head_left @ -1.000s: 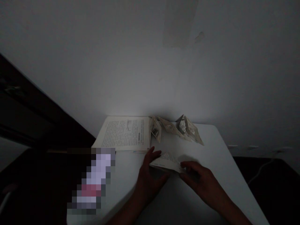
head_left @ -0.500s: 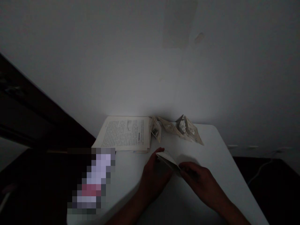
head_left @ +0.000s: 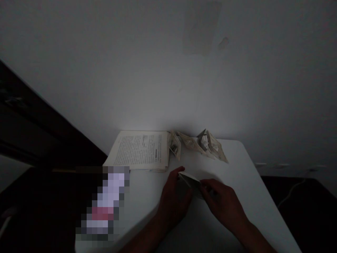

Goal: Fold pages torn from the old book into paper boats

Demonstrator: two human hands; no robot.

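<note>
Between my two hands is a small folded paper (head_left: 191, 181), held just above the white table. My left hand (head_left: 175, 196) grips its left side, with fingers behind and the thumb toward the near edge. My right hand (head_left: 219, 196) pinches the right corner between thumb and fingers. Beyond them, along the wall, stand several folded paper boats: one paper boat (head_left: 174, 144) beside the page stack, another paper boat (head_left: 191, 142) in the middle, and a further paper boat (head_left: 217, 146) at the right. Dim light hides the folds of the held paper.
A stack of printed pages (head_left: 142, 149) lies at the table's back left. A pixelated, lit object (head_left: 110, 200) rests near the left edge. The white table (head_left: 252, 196) meets the wall (head_left: 147, 70) behind. A cable (head_left: 292, 191) hangs at the right.
The folded paper has tilted and turned slightly in my hands, so its face shows differently. My right hand has shifted a little up and left. The boats and pages stay put.
</note>
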